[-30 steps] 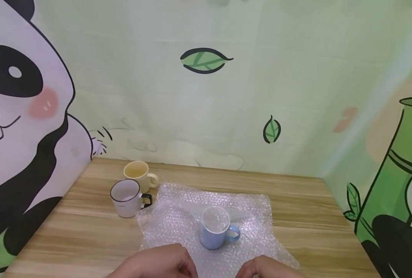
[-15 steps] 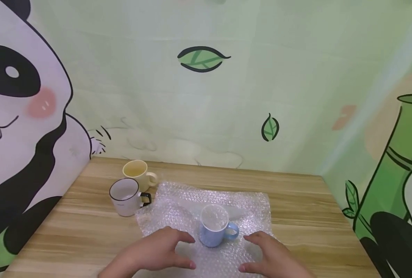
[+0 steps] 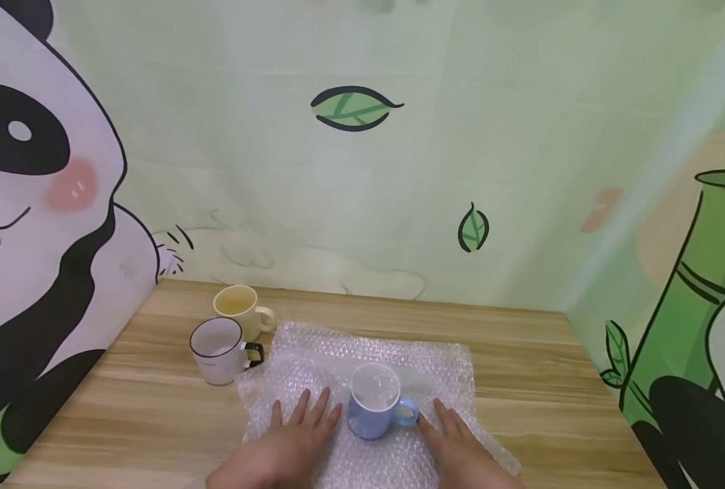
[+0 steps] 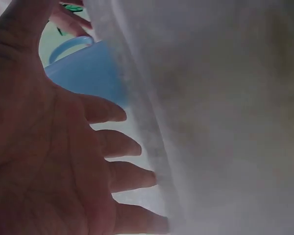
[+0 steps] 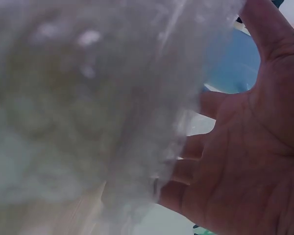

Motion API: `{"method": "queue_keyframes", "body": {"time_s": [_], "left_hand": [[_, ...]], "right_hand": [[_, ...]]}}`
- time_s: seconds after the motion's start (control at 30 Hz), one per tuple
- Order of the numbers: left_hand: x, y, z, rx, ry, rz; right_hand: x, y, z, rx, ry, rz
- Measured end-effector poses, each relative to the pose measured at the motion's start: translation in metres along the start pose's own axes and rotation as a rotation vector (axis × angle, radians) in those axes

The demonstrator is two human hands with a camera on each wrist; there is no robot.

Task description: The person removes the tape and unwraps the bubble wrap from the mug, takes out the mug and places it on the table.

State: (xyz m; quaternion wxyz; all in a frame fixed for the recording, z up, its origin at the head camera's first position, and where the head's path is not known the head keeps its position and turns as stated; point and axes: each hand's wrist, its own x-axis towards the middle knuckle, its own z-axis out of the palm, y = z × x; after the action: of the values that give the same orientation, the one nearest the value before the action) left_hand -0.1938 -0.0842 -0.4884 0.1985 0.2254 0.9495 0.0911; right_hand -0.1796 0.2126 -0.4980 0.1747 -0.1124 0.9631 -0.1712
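Observation:
A blue mug (image 3: 371, 407) stands upright on a sheet of bubble wrap (image 3: 411, 350), its handle to the right and a whitish, bubbly texture showing in its mouth. Left of the mug, my left hand (image 3: 291, 438) lies palm down over the wrap with fingers straight and spread. On the other side, my right hand (image 3: 456, 445) is stretched out too, fingertips right by the mug's handle. The left wrist view shows the left palm (image 4: 49, 147) with fingertips at a fold of wrap (image 4: 147, 112). In the right wrist view, wrap (image 5: 137, 112) covers the right hand's fingertips.
At the back left stand a white mug (image 3: 218, 363) with a dark rim and black handle, and a cream-yellow mug (image 3: 247, 320) behind it. Both are on the wooden table (image 3: 124, 401). A printed cloth backdrop (image 3: 264, 149) rises behind the table's far edge.
Both hands first came up with thumbs and fingers parted, then turned palm down and flattened on either side of the blue mug. The mugs have stayed in place.

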Motion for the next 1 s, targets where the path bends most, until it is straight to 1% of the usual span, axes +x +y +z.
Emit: {"method": "queue_keyframes", "body": {"time_s": [0.13, 0.27, 0.33, 0.37, 0.5, 0.6, 0.67, 0.73, 0.9, 0.97, 1.0], "left_hand": [[0.004, -0.002, 0.007, 0.01, -0.015, -0.034], [0.007, -0.004, 0.013, 0.011, -0.01, -0.046], [0.01, -0.005, 0.017, 0.014, -0.008, -0.052], [0.011, -0.006, 0.018, 0.015, -0.021, -0.056], [0.017, -0.006, 0.024, 0.036, -0.036, -0.084], [0.018, -0.007, 0.026, 0.053, -0.035, -0.098], [0.018, -0.008, 0.027, 0.062, -0.032, -0.093], [0.019, -0.008, 0.028, 0.06, -0.048, -0.085], [0.017, -0.007, 0.029, 0.067, -0.008, -0.062], [0.015, -0.005, 0.028, 0.08, 0.029, -0.062], [0.014, -0.004, 0.028, 0.084, 0.037, -0.062]], "right_hand": [[0.002, 0.001, 0.003, -0.042, 0.006, 0.021], [0.003, 0.003, 0.004, -0.063, 0.015, 0.016], [0.002, 0.004, 0.005, -0.069, 0.023, 0.005], [0.002, 0.004, 0.005, -0.076, 0.029, -0.001], [0.003, 0.005, 0.006, -0.109, 0.055, -0.03], [0.004, 0.004, 0.007, -0.137, 0.066, -0.044], [0.005, 0.004, 0.009, -0.152, 0.067, -0.049], [0.006, 0.004, 0.011, -0.162, 0.065, -0.046], [0.007, 0.004, 0.011, -0.183, 0.044, -0.021], [0.008, 0.004, 0.01, -0.184, 0.045, -0.019], [0.008, 0.004, 0.01, -0.187, 0.049, -0.023]]}}
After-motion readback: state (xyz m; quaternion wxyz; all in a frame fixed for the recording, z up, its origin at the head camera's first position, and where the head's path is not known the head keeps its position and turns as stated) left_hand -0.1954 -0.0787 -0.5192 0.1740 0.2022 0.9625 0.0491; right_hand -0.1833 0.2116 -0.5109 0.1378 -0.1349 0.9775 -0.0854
